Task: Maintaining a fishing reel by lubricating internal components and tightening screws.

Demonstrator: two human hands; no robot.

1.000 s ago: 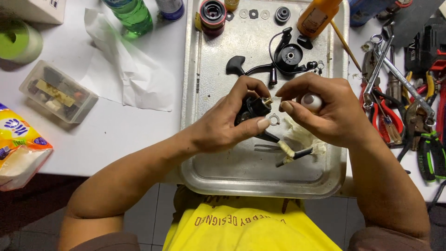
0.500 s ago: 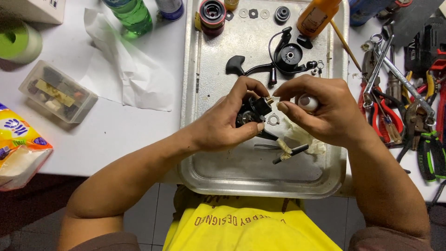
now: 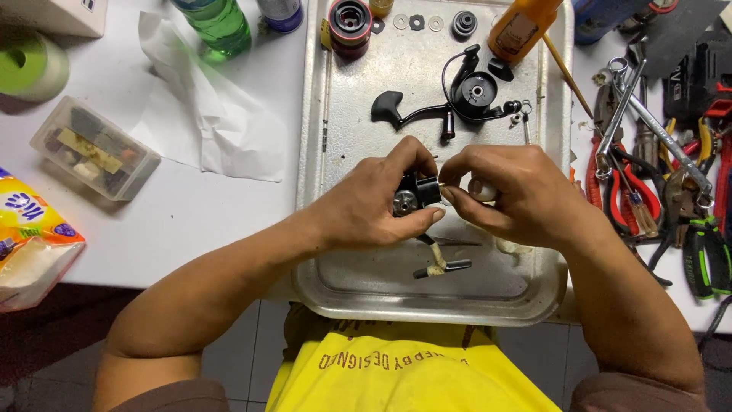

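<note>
Small black reel part (image 3: 412,197), held at frame centre above the metal tray (image 3: 335,152).

Round silvery face shown; gripped by left hand (image 3: 374,202). A white piece (image 3: 482,188) is pinched against it by right hand (image 3: 515,194).

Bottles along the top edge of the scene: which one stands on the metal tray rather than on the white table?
The orange plastic bottle stands on the metal tray, at its top right corner. The green bottle and the blue-capped one stand on the white table.
</note>
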